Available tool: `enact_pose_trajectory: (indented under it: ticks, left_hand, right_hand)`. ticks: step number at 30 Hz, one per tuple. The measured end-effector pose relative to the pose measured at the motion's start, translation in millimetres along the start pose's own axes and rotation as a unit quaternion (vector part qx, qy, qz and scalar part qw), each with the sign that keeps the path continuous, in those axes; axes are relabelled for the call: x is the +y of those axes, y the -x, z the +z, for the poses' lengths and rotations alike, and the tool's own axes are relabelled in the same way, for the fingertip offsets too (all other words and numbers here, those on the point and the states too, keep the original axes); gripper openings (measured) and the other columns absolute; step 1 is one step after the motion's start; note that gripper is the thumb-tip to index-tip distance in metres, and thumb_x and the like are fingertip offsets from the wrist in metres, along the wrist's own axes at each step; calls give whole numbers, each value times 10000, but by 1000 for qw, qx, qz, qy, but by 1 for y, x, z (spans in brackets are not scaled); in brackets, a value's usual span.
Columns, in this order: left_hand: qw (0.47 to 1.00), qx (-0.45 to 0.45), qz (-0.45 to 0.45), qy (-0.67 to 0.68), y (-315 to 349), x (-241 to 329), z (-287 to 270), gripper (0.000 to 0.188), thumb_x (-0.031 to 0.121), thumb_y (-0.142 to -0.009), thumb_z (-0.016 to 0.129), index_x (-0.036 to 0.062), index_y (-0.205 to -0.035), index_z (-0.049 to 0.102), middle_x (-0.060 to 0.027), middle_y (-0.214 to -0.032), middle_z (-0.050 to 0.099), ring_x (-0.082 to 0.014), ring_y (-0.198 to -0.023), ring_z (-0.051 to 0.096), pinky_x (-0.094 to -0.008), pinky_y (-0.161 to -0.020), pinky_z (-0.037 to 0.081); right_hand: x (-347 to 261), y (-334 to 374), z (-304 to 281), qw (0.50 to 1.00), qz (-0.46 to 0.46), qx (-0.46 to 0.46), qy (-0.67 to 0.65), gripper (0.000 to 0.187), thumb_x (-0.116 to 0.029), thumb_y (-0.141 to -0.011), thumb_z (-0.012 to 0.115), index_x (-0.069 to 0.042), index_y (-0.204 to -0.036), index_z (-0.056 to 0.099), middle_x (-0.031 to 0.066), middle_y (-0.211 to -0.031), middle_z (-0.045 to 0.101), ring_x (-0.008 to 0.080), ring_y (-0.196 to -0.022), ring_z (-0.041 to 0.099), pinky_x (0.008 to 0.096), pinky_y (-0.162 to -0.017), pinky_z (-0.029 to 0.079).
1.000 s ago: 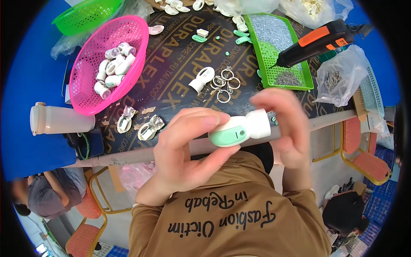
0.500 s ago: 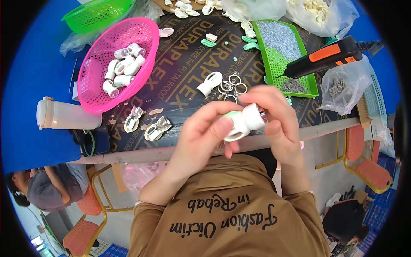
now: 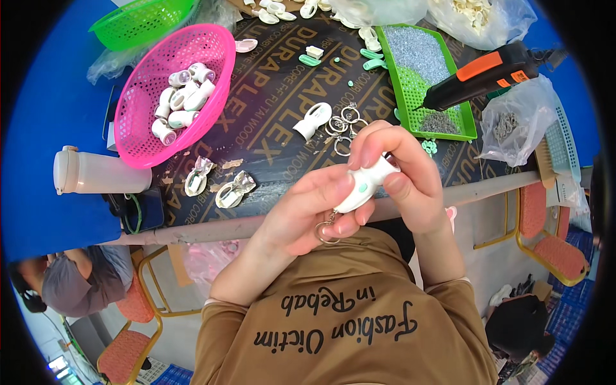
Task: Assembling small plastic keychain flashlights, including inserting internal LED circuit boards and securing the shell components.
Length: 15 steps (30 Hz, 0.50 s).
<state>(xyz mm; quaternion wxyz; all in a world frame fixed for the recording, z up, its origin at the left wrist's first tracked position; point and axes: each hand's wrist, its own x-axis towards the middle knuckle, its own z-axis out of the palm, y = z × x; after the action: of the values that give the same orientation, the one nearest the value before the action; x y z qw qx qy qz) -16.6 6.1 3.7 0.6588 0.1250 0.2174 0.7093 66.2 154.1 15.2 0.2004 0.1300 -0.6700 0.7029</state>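
Note:
Between both hands, just in front of the table's near edge, is a small white keychain flashlight (image 3: pixel 350 201) with a green button facing up. My left hand (image 3: pixel 307 206) grips its narrower end between thumb and fingers, and a metal key ring hangs below from that end. The fingers and thumb of my right hand (image 3: pixel 416 176) close around its wider head, largely hiding it. On the table just beyond lie a similar white casing (image 3: pixel 313 120) and several loose key rings (image 3: pixel 340 125). Two opened casings with silvery parts (image 3: pixel 235 190) rest to the left.
A pink basket (image 3: pixel 221 96) holding several white flashlights stands at left, beside a pale bottle (image 3: pixel 106 171). At right, a black-and-orange electric screwdriver (image 3: pixel 478 76) overhangs a green tray (image 3: pixel 466 128) of small metal parts. Nearby sits a clear plastic bag (image 3: pixel 520 128). Another person (image 3: pixel 86 279) is at lower left.
The flashlight has been turned in my hands: its green button now faces up and its key ring hangs in sight. My right fingers have closed over its head.

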Motion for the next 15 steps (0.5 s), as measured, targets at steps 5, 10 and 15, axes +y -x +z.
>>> enact_pose_trajectory:
  ticks: [5, 10, 15]
  left_hand:
    - [999, -7, 14, -41, 2, 0, 7, 320, 301, -903, 513, 5, -1021, 486, -48, -732, 538, -27, -480, 407, -145, -382, 268]
    - [998, 8, 24, -64, 3, 0, 6, 335, 314, -899, 517, 6, -1030, 490, -44, -725, 541, -21, -478, 409, -138, -383, 260]
    - [998, 16, 24, -54, 4, 1, 6, 371, 351, -913, 474, 4, -1043, 475, -98, -759, 576, -62, -512, 501, -151, -399, 330]
  right_hand:
    - [-1, 1, 5, 1000, -15, -1, 21, 360, -364, -919, 428, -12, -958, 490, 84, -925, 475, 170, -866, 462, 276, -786, 380]
    - [6, 4, 4, 999, -30, 1, 30, 400, -379, -920, 425, 2, -1028, 479, 95, -962, 487, 172, -887, 478, 283, -801, 387]
    - [9, 4, 3, 994, 30, -15, -104, 580, -395, -916, 443, 30, -1295, 331, 127, -1152, 486, 170, -1037, 493, 287, -875, 406]
